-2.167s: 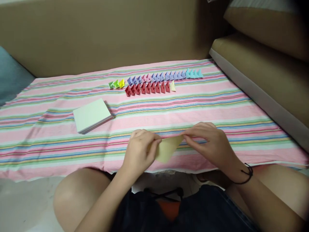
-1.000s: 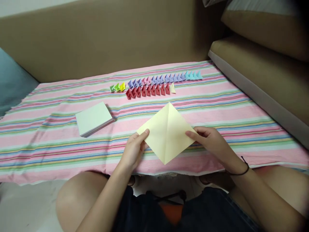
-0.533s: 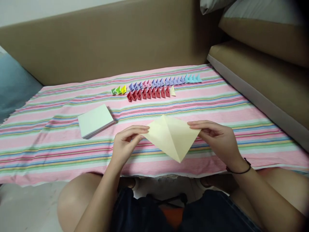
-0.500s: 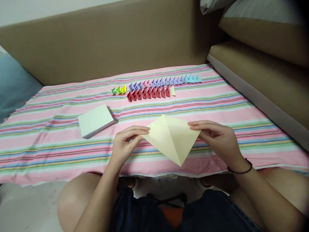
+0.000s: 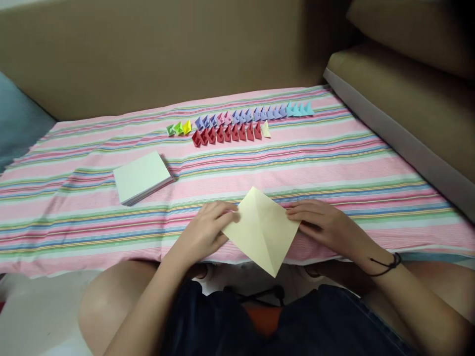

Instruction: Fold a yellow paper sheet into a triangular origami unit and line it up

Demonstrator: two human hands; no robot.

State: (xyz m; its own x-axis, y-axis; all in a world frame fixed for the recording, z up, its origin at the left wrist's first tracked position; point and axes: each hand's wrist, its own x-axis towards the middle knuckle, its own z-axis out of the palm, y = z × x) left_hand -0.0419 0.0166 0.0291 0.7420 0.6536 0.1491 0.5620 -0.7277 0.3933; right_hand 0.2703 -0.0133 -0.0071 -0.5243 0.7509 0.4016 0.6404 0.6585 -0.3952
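Between my hands is a square sheet of pale yellow paper, turned like a diamond, with a crease running from its top corner to the bottom one. My left hand pinches its left corner, thumb underneath. The right corner is held by my right hand, fingers on top and thumb below. The sheet's lowest corner reaches past the front edge of the striped cloth.
A stack of pale paper lies to the left. Farther back stand rows of small folded paper boats: red, purple, light blue, green and yellow, one cream. Brown cushions rise at the right.
Both hands have lowered the yellow sheet toward the cloth's front edge, and it looks flatter. The view has tipped slightly downward.
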